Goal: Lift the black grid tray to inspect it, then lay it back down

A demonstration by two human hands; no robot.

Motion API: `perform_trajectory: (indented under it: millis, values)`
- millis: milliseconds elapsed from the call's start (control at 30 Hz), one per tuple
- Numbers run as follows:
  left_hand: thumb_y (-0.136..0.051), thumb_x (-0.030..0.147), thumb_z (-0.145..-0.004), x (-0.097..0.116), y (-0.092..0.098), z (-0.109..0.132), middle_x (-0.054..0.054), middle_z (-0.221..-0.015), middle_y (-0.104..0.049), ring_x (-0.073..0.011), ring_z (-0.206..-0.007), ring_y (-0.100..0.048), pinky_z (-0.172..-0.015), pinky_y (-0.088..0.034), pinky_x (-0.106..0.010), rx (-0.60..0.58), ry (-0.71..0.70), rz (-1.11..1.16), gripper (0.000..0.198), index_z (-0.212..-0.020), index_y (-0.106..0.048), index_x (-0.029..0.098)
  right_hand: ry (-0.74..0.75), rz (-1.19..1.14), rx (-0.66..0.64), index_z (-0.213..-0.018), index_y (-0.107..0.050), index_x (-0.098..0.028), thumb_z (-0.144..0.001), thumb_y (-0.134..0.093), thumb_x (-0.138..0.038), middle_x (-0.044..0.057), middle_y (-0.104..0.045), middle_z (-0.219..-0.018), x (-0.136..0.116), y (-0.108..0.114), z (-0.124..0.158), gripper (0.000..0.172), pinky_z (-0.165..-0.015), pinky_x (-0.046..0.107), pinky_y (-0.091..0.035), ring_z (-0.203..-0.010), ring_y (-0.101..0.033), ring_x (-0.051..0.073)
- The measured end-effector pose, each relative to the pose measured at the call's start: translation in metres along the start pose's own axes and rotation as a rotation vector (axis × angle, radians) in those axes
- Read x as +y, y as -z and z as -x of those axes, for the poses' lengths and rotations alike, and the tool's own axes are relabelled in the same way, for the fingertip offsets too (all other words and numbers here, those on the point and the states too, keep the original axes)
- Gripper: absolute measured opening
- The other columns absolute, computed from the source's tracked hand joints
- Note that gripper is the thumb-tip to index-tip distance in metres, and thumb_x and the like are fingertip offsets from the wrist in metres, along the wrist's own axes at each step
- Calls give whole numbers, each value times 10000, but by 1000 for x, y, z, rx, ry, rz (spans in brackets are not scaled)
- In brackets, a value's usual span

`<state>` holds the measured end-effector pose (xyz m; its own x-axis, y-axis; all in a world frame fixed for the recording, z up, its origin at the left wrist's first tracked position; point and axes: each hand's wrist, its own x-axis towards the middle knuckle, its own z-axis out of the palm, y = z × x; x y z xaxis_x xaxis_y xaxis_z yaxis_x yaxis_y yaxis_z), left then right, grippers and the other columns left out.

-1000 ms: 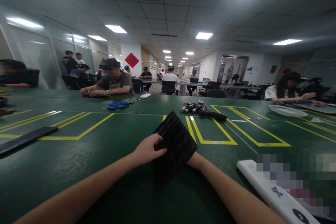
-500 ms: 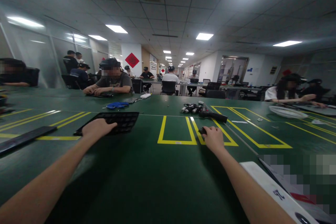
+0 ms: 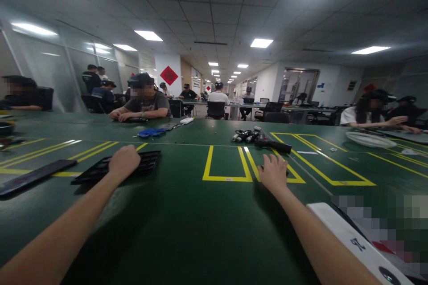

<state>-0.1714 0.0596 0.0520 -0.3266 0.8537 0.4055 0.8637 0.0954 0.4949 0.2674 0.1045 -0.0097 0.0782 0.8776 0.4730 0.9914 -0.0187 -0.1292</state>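
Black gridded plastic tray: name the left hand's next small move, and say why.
Probably lift the left hand off the black gridded plastic tray: the tray lies flat on the green table, fully supported, and the hand only rests on top of it.

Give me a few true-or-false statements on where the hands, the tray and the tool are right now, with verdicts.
1. The left hand rests on the black tray. True.
2. The right hand grips the black tool. False: the tool lies on the green table beyond the hand, apart from it.
3. The tray stands on edge between both hands. False: it lies flat on the table, under the left hand.
4. A yellow outlined box sits on the table between the two hands. True.
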Motion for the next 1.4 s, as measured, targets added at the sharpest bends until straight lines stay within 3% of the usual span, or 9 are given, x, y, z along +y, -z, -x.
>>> perform_trajectory:
  millis: [167, 300, 567, 733, 833, 967, 1067, 1267, 1400]
  values:
    - [-343, 81, -720, 52, -60, 21, -116, -1051, -609, -217, -1031, -536, -916, -390, -334, -101, -136, -89, 378, -1042, -541, 101, 280, -193, -162, -1263, -397, -140, -796, -420, -351, 131, -385, -1315, -43, 6, 24, 512, -1017, 512, -161, -1253, -226, 319]
    - [-303, 68, -751, 61, -93, 38, -105, -1233, -516, -198, -1155, -451, -995, -320, -337, -330, -302, -219, 447, -1137, -526, 109, 483, -381, -374, -1275, -393, -175, -824, -348, -469, 115, -375, -1341, -64, 3, 47, 540, -1012, 529, -190, -1254, -267, 311]
    - [-370, 288, -828, 83, -89, 68, -149, -1273, -464, -250, -1230, -341, -1040, -209, -415, -177, -565, -289, 394, -1111, -551, 82, 530, -382, -434, -1258, -417, -168, -847, -292, -471, 132, -361, -1348, -67, 0, 54, 525, -1012, 546, -161, -1258, -259, 320]
    - [-378, 441, -831, 121, -90, 123, -89, -1280, -468, -228, -1191, -389, -996, -288, -401, -483, -707, -83, 455, -1190, -501, 190, 557, -360, -362, -1203, -470, -185, -851, -312, -422, 122, -427, -1293, -68, 1, 52, 453, -991, 526, -213, -1209, -332, 299]
    - [-374, 476, -825, 129, -89, 137, -98, -1302, -441, -250, -1200, -373, -992, -279, -421, -549, -676, -36, 492, -1214, -483, 195, 553, -315, -315, -1134, -527, -201, -865, -288, -350, 96, -491, -1228, -54, 8, 36, 389, -984, 461, -254, -1152, -398, 250]
    - [-365, 468, -833, 130, -85, 137, -79, -1305, -435, -248, -1195, -373, -986, -278, -421, -576, -658, -11, 466, -1206, -486, 215, 213, -69, -113, -1199, -461, -150, -824, -365, -274, 132, -409, -1293, -17, 10, 11, 407, -992, 500, -175, -1224, -276, 295]
    - [-338, 393, -858, 131, -86, 130, -75, -1230, -492, -225, -1123, -435, -959, -308, -392, -514, -686, -46, 393, -1152, -519, 207, 8, 62, -134, -1192, -459, -135, -800, -398, -288, 158, -409, -1277, 8, 0, 4, 424, -943, 549, -183, -1196, -288, 340]
    - [-332, 350, -850, 110, -81, 78, -127, -967, -558, -222, -853, -543, -729, -426, -336, -197, -404, -291, 340, -1000, -533, 121, -9, 79, -125, -1122, -509, -138, -797, -386, -294, 159, -525, -1097, 15, -12, 9, 381, -877, 549, -229, -1047, -419, 323]
    - [-388, 368, -817, 82, -78, 49, -155, -925, -575, -260, -840, -560, -700, -432, -358, -239, -184, -323, 310, -931, -519, 111, -29, 84, -123, -1091, -527, -142, -798, -384, -289, 165, -531, -1078, 12, -10, 7, 357, -864, 541, -231, -1021, -435, 318]
